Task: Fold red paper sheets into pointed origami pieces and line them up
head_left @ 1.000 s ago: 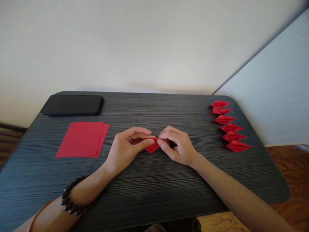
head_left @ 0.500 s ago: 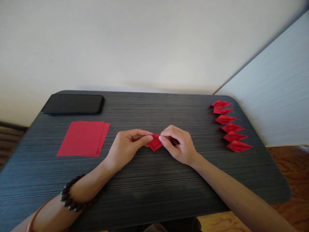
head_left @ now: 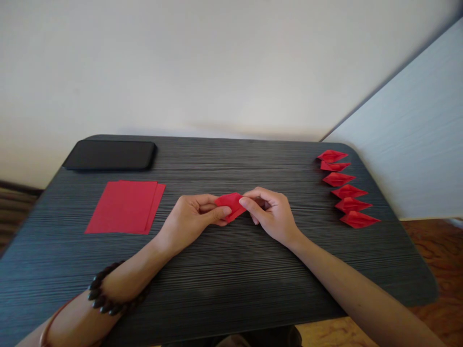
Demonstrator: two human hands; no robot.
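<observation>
- Left hand (head_left: 195,214): pinches the left side of the folded red paper, thumb across its near face, other fingers curled behind.
- Right hand (head_left: 273,209): pinches the paper's right corner between thumb and forefinger, remaining fingers bent underneath.
- Folded red paper (head_left: 233,201): sits between both hands, the clock's centre with the wall at 12; I cannot tell whether it touches the table (head_left: 224,284).
- Beaded bracelet (head_left: 103,294): at 8 o'clock, dark, round the left wrist; a thin reddish band (head_left: 48,327) circles the same forearm farther out.
- Red sheets (head_left: 123,207): at 9 o'clock, flat, overlapping, one edge showing on the right.
- Black slab (head_left: 110,155): at 10 o'clock, lying flat near the far left corner.
- Six pointed red paper pieces (head_left: 339,179): a row from just past 2 to just past 3 o'clock.
- Pale wall (head_left: 224,67): at 12, behind the table.
</observation>
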